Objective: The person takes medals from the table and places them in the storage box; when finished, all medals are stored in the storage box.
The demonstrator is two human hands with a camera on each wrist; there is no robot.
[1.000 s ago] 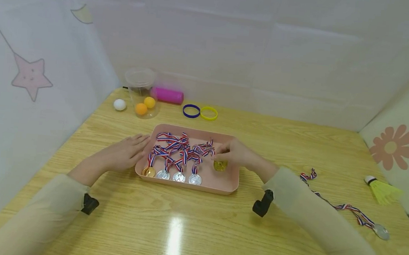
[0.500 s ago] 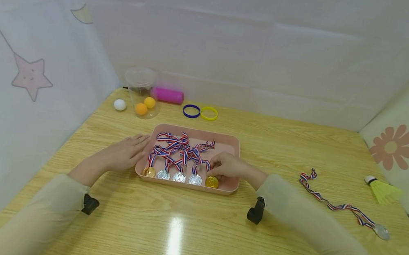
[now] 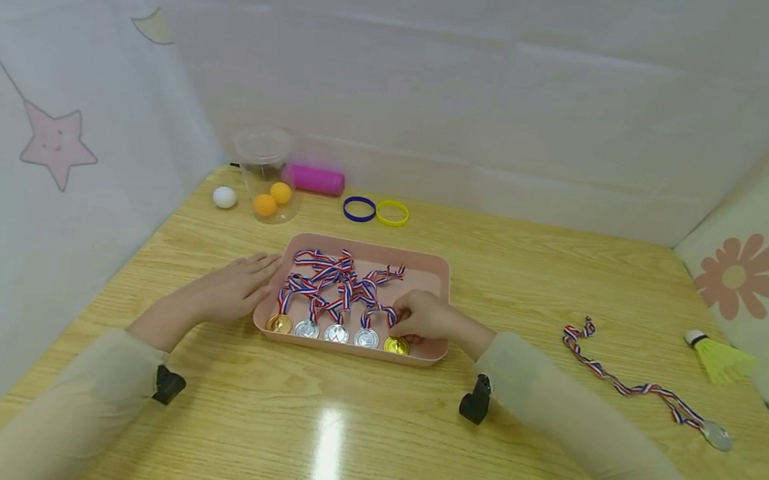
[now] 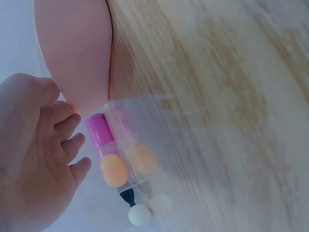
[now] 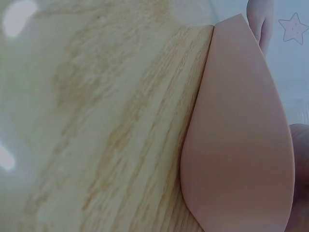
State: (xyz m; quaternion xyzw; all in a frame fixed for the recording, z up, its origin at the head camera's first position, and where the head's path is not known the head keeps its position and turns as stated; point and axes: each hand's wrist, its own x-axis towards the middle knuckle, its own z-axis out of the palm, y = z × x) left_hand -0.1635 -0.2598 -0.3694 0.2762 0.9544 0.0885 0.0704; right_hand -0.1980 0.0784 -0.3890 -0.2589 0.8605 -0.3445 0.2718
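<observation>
Medals lie in a row of 5 along the near wall of the pink tray (image 3: 440, 272), discs forward and ribbons trailing back, an order that reads as deliberate sorting. Right hand (image 3: 428, 320) sits inside the tray, fingers curled and pinching the ribbon just above the gold medal (image 3: 396, 345) at the right end of the row. Left hand (image 3: 237, 288) lies flat, fingers straight, against the tray's left wall, apparently steadying it. 1 loose medal (image 3: 716, 435) remains on the table (image 3: 365, 439), well apart to the right

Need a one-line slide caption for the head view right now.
Right hand sets a gold medal beside three silver medals in a pink plastic tray; left hand rests flat against the tray's side.
</observation>
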